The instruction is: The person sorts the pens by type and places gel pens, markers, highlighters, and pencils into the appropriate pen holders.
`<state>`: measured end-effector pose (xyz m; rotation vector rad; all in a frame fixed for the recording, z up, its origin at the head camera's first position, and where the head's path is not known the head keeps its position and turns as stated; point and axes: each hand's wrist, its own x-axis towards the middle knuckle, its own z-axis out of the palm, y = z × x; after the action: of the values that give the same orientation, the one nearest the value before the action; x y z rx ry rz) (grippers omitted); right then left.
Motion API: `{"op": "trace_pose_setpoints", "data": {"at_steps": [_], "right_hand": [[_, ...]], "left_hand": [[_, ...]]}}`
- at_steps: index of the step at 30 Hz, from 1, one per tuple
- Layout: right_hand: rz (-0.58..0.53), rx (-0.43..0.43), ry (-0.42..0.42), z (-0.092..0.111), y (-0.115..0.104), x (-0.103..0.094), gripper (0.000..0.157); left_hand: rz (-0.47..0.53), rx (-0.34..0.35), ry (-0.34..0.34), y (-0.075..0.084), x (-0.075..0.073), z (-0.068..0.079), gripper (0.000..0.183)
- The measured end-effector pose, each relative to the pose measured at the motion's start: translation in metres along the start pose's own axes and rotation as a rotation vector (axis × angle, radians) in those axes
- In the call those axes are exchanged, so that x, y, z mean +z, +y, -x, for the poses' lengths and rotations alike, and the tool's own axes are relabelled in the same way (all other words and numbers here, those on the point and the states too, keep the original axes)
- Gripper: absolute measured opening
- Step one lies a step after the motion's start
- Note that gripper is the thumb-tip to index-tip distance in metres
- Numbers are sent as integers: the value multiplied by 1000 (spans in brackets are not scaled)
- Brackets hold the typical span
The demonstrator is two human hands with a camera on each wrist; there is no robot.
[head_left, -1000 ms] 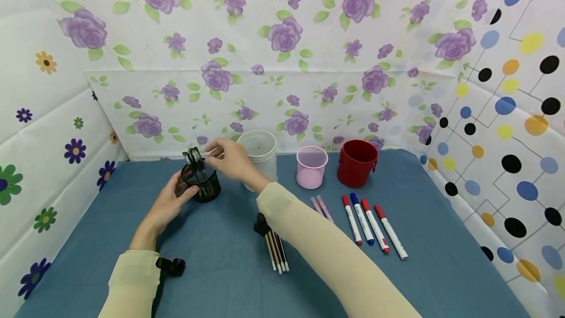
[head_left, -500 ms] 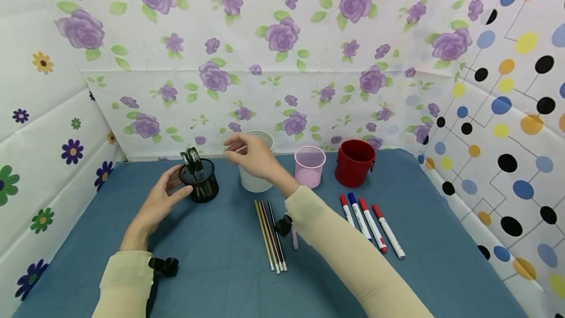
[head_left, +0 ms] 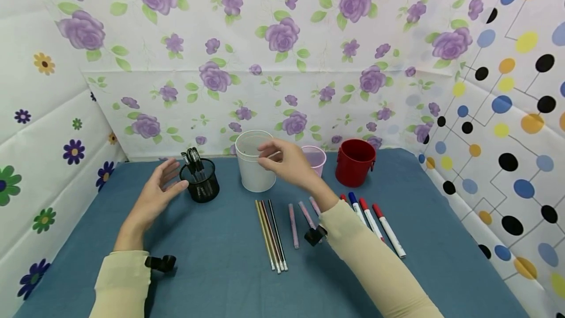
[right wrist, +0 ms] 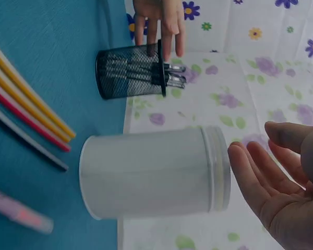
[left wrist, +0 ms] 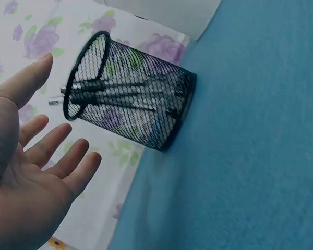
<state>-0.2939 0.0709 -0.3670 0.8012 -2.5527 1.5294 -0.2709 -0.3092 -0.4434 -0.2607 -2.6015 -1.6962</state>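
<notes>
A black mesh pen cup (head_left: 204, 186) stands at the left of the table with several black pens (head_left: 193, 162) leaning in it. Beside its left side is my left hand (head_left: 152, 199), fingers spread and apart from the cup, as the left wrist view (left wrist: 39, 172) also has it. My right hand (head_left: 289, 162) hangs in the air with loosely bent fingers and nothing in them. It overlaps the right edge of a white round container (head_left: 253, 175) in the head view. In the right wrist view its fingertips (right wrist: 237, 151) are near that container's rim.
Several pencils (head_left: 270, 234) lie in front of the white container. Pink pens (head_left: 293, 227) lie to their right, partly under my right arm. Markers with red and blue caps (head_left: 388, 229) are farther right. A pink cup (head_left: 315, 156) and a red bucket (head_left: 354, 163) stand behind.
My right hand has moved right, away from the pen cup to the white container, uncovering the pencils. My left hand has let go of the cup and drawn slightly left.
</notes>
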Motion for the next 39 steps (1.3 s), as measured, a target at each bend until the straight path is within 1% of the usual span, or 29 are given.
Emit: {"op": "trace_pose_setpoints", "data": {"at_steps": [6, 9, 11, 16, 20, 24, 29, 34, 39], "right_hand": [[49, 25, 6, 23, 10, -16, 32], [73, 33, 17, 33, 15, -23, 31], [79, 33, 28, 39, 19, -26, 29], [72, 42, 49, 53, 27, -31, 28], [64, 61, 59, 62, 30, -34, 30], [83, 74, 68, 72, 30, -39, 33], [121, 95, 77, 82, 32, -43, 37], [140, 121, 66, 88, 36, -42, 37], [131, 114, 63, 92, 38, -43, 35]], "left_hand": [[-32, 29, 32, 16, 1, 1, 94], [-48, 40, 50, 25, 4, 3, 91], [-57, 51, 63, 30, 6, 3, 89], [-78, 106, 78, 39, 17, 3, 87], [-76, 132, 71, 46, 25, 3, 86], [-78, 167, 63, 53, 34, 3, 84], [-81, 222, 40, 55, 48, 1, 81], [-72, 245, 1, 54, 61, 0, 81], [-63, 241, -14, 54, 68, -1, 80]]}}
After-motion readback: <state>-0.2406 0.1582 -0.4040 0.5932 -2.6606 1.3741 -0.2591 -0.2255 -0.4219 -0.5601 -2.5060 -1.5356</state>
